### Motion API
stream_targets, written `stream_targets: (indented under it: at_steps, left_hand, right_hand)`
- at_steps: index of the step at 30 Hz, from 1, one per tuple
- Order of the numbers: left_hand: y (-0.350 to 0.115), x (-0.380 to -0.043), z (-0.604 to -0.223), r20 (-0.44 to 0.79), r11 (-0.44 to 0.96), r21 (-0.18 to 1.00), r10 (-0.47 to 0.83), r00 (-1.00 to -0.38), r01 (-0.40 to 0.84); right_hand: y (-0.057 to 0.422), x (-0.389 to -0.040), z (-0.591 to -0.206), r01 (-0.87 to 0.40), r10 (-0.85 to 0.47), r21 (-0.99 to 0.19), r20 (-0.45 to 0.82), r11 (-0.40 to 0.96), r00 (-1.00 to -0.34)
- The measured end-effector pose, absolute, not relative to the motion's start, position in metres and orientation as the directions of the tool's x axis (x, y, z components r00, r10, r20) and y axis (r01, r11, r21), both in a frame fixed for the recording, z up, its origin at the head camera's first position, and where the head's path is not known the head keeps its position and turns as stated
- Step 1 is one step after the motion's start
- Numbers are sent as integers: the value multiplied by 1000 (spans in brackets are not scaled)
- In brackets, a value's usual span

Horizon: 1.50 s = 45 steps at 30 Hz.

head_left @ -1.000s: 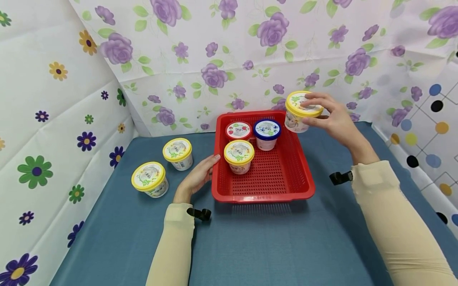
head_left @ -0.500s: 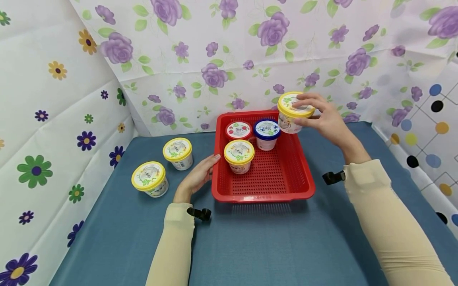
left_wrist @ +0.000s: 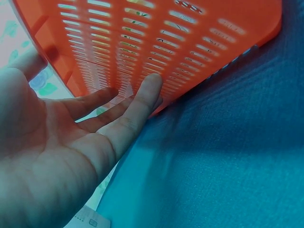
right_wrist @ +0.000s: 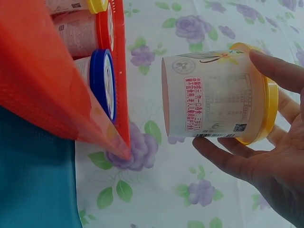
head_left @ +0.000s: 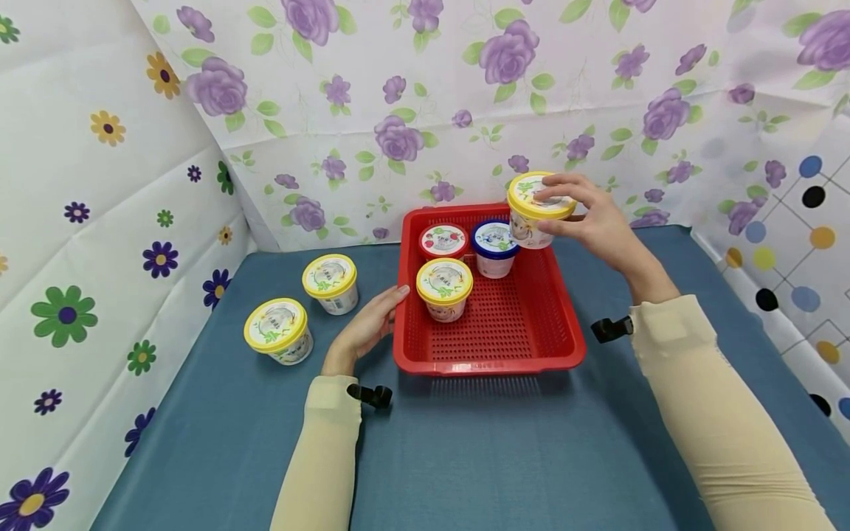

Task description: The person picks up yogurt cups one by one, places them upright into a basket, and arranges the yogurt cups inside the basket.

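Observation:
My right hand (head_left: 594, 221) grips a yellow-lidded ice cream tub (head_left: 530, 227) by its lid and side, up over the back right of a red plastic basket (head_left: 491, 367). In the right wrist view the tub (right_wrist: 213, 95) hangs apart from the basket wall. Inside the basket are a red-lidded tub (head_left: 443, 242), a blue-lidded tub (head_left: 495, 254) partly hidden by the held one, and a yellow-lidded tub (head_left: 445, 290). My left hand (head_left: 364, 324) is at the basket's left side. Its fairly straight fingers (left_wrist: 137, 107) touch the slotted outer wall in the left wrist view.
Two yellow-lidded tubs, a rear one (head_left: 330, 284) and a nearer one (head_left: 279, 330), stand on the blue cloth (head_left: 465, 457) left of the basket. A flowered sheet (head_left: 372, 110) hangs behind, and patterned sheets close off both sides.
My right hand has carried the yellow-lidded tub leftward and slightly lower, so that it now overlaps the blue lid in the head view. The left hand has stayed at the basket.

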<state>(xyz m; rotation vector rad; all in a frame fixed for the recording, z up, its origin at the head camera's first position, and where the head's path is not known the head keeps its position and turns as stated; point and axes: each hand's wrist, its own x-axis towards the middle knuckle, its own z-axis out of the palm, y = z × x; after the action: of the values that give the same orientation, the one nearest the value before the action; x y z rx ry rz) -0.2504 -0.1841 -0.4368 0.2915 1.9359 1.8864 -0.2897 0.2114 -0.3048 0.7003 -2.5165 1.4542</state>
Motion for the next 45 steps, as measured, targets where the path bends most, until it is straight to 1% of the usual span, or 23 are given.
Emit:
stream_targets:
  at_steps: [12,29,38,45]
  left_hand:
    - [-185,-251,-439,-144,48,989,434,-889,-137]
    - [-185,-251,-437,-150,53,989,436,-887,-141]
    - [-185,-252,-439,-152,52,988,432,-889,-143]
    - [-185,-251,-439,-147,49,989,436,-888,-140]
  right_hand:
    - [201,-288,-301,-460,-345,-781,331,423,-879]
    - [189,-290,-301,-409,-407,-779,218,476,-887]
    - [183,-288,-305,-351,-441,-831,146,432,-886]
    - [180,-289,-308,-339,-473,-850,124,404,-873]
